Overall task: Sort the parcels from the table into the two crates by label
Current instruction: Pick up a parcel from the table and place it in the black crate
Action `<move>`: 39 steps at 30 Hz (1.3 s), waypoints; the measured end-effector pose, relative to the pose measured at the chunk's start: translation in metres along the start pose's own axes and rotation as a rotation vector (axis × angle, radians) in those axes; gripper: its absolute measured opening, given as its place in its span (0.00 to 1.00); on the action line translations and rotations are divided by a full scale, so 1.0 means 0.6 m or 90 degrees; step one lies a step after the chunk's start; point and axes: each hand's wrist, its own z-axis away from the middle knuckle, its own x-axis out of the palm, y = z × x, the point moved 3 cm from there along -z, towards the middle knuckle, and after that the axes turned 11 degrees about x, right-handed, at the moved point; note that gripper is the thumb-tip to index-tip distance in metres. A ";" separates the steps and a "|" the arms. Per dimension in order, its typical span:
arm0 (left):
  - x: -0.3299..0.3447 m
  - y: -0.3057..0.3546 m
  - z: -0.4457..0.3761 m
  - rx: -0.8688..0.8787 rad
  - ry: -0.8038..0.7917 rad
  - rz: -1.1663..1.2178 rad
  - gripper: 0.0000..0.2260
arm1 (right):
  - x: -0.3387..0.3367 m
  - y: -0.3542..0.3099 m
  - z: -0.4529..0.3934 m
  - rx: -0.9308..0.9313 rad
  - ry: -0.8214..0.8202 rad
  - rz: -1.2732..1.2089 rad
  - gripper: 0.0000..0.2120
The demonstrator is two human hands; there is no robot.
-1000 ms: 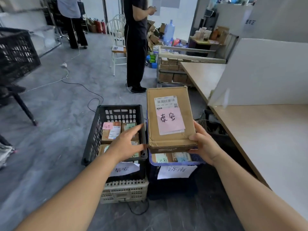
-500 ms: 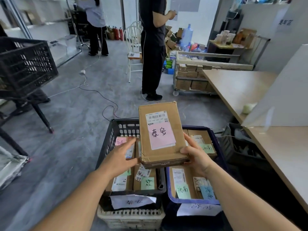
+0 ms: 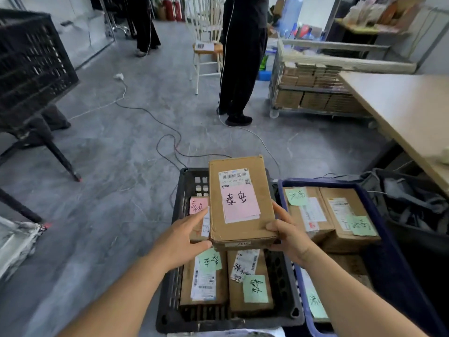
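1. Parcel (image 3: 239, 203) with the pink label sits between our hands, over the black crate (image 3: 184, 239) whose parcels below carry the same characters; left hand (image 3: 181, 242) steadies its side with straight fingers, right hand (image 3: 289, 233) clasps its corner, so we judge it goes there.

Grey floor (image 3: 97, 166) with trailing cables (image 3: 167, 139) — white chair (image 3: 204, 45) behind.
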 end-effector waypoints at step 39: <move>0.023 -0.147 -0.175 -0.025 -0.047 -0.272 0.35 | 0.098 -0.020 -0.241 0.067 0.291 0.665 0.31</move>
